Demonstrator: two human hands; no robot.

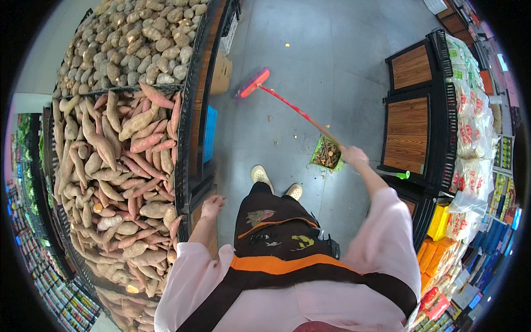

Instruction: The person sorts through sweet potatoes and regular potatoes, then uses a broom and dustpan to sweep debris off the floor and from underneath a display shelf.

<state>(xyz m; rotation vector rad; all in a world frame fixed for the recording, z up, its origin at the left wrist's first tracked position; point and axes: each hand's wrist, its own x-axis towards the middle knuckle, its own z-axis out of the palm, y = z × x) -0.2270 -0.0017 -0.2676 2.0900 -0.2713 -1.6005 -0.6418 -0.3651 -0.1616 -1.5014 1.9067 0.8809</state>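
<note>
My right hand [356, 157] is closed around the handle of a broom [294, 108], which slants away to the upper left. Its red head [254, 83] with purple bristles rests on the floor, slightly blurred. Just beside that hand, under the handle, a green basket [314, 161] holds brown root scraps and cut pieces. A green grip [403, 174] shows past my right wrist; I cannot tell what it belongs to. My left hand [212, 206] hangs free by the sweet potato stand [180, 182], fingers loosely apart and holding nothing.
Sweet potatoes [124, 166] and taro-like tubers [137, 45] fill the left display. Under it are a blue crate [210, 133] and a cardboard box [222, 74]. Wood-panelled stands [405, 130] with bagged goods [473, 124] line the right. Scraps [276, 143] dot the grey floor [352, 54].
</note>
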